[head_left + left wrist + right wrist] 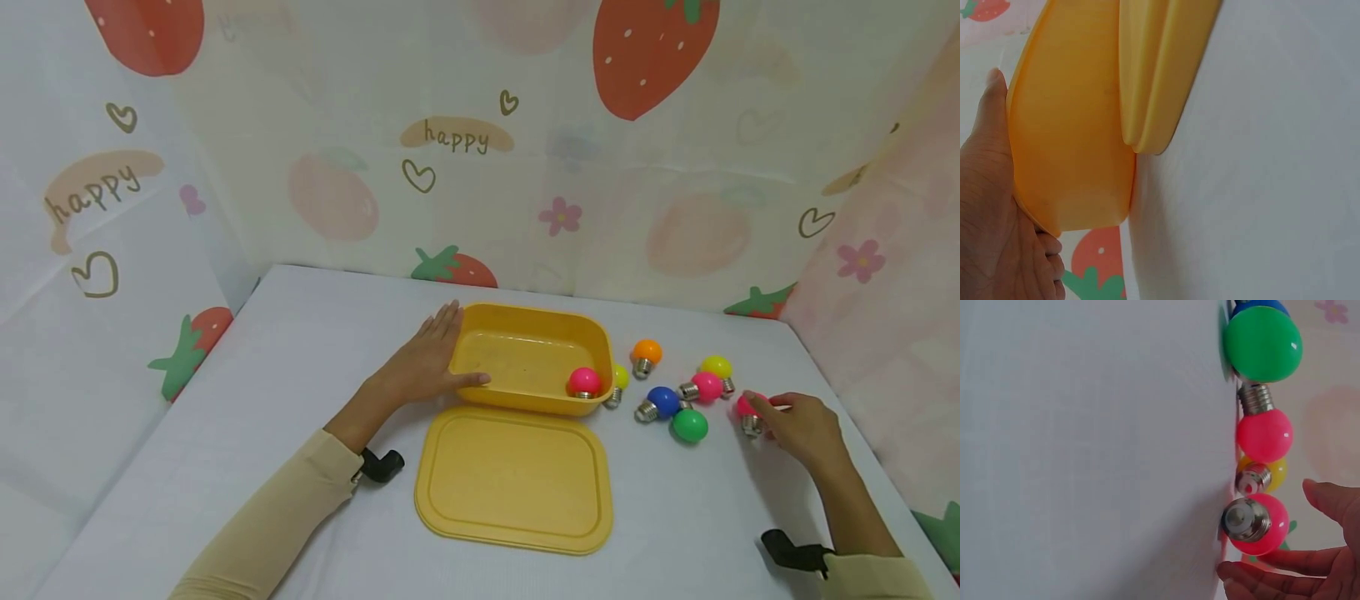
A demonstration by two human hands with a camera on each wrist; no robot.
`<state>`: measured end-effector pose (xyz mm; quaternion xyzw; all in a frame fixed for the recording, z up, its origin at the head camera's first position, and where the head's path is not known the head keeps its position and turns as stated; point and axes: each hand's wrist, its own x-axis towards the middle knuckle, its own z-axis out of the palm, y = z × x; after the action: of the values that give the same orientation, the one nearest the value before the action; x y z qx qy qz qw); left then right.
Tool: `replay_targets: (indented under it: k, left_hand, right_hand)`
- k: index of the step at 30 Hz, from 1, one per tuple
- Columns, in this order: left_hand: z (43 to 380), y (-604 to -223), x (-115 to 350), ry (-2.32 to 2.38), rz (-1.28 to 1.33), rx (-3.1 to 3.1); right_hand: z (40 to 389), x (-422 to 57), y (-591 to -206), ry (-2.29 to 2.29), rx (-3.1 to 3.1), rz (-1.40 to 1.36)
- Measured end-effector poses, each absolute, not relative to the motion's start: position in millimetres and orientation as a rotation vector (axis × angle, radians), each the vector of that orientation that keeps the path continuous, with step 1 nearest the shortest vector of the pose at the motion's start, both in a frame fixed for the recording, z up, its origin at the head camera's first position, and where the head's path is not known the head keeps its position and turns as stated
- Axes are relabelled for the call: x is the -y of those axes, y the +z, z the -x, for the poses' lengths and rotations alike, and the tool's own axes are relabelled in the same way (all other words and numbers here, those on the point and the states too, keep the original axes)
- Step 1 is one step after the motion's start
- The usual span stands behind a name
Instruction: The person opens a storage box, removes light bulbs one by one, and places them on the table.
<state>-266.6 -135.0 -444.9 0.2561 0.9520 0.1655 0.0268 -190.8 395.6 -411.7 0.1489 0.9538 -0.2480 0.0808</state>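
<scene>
A yellow plastic box [525, 401] stands on the table with one pink bulb [583, 382] in its right near corner. My left hand [427, 358] rests at its left end, fingers straight along the outside and thumb reaching over the rim. The left wrist view shows the box wall [1072, 125] against that hand [991, 206]. My right hand [806, 425] is at another pink bulb [750, 408], the rightmost one. In the right wrist view the thumb stands apart from this bulb [1275, 525], while the fingers [1304, 562] lie beside it.
The matching yellow lid [513, 479] lies flat in front of the box. Right of the box lie an orange bulb [647, 352], a blue bulb [663, 402], a green bulb [690, 426], a pink bulb [707, 386] and two yellow bulbs [717, 367]. Patterned cloth [465, 200] walls surround the table.
</scene>
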Motion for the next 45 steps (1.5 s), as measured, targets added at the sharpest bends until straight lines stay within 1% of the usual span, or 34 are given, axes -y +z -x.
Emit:
replay_targets:
  k: [8,16,32,45]
  left_hand:
    - [267.8,-445.9,135.3,0.523,-0.802,-2.945]
    - [268.6,-447.7,135.5,0.516,-0.8,-2.948]
    - [267.8,-446.8,135.2,0.509,-0.796,-2.945]
    - [265.6,-443.5,135.6,0.54,-0.819,-2.943]
  right_hand:
    - [187.6,-391.2,-412.1,-0.602,-2.968,-0.437]
    - [184.4,-374.1,-397.9,-0.543,-3.091,-0.353]
    - [174.6,-316.8,-363.8,-0.651,-3.169,-0.164]
    - [171.9,-284.8,-362.0,-0.744,-3.186,0.061]
